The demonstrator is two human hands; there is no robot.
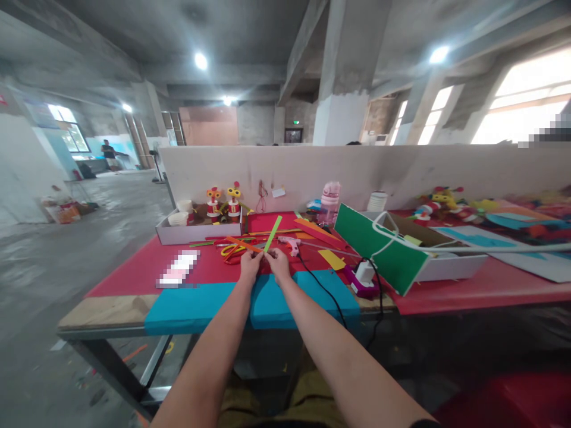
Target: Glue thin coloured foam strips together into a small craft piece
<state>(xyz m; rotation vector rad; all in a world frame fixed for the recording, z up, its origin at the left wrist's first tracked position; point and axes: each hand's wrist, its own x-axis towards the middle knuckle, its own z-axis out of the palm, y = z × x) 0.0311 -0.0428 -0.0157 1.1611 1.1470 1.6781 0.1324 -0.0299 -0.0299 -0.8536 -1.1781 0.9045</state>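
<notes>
Over the red table cover my left hand (250, 265) pinches an orange strip (241, 242) that slants up to the left. My right hand (278, 263) is closed on a light green strip (273, 233) pointing up to the right. The strips' lower ends meet between my fingertips; whether they are joined there is hidden. Just right of my right hand lies a pink glue gun (291, 244) with a black cord. Several thin red, green and yellow strips (229, 252) lie beyond my left hand. Blue sheets (303, 291) cover the table edge under my wrists.
At the back left, a white box (200, 233) holds two colourful craft figures (234, 205). A purple power strip (361, 285) with a white plug sits at right, beside a green board (379, 249). A pink bottle (331, 202) stands near the partition (276, 166). A blurred phone-like object (179, 268) lies left.
</notes>
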